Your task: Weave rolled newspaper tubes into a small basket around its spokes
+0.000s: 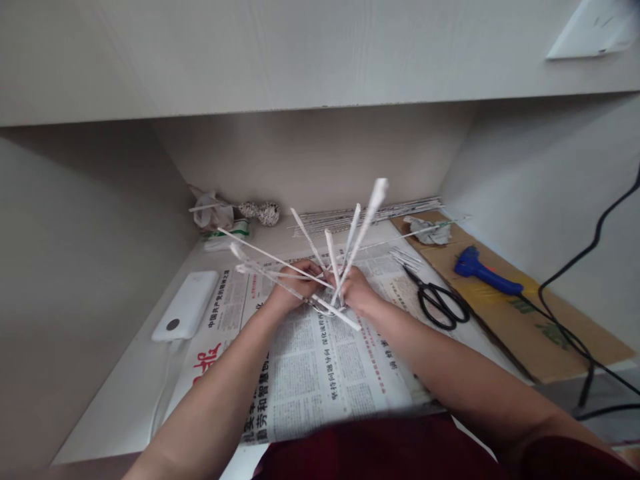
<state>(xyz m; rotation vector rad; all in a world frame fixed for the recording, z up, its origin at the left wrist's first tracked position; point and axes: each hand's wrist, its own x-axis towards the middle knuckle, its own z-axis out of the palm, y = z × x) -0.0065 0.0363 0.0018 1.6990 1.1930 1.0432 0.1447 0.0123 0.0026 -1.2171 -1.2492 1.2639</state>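
Between my two hands is a bundle of rolled paper sticks [332,252], whitish and thin, spreading upward and sideways from a woven-looking base. My left hand [299,283] has its fingers curled round the left side of that base. My right hand [354,285] is closed on its right side, partly behind the upright sticks. One stick crosses in front and slants down to the right. The base itself is mostly hidden by fingers and sticks. Below both hands lies a sheet of newspaper [300,373] spread on the white surface.
At right lie black-handled scissors [440,303], short paper pieces [404,259] and a blue glue gun [487,273] on cardboard [530,313], with a black cable. A white power bank [187,307] is at left. Paper sticks [330,221] and a woven piece [260,212] lie along the back wall.
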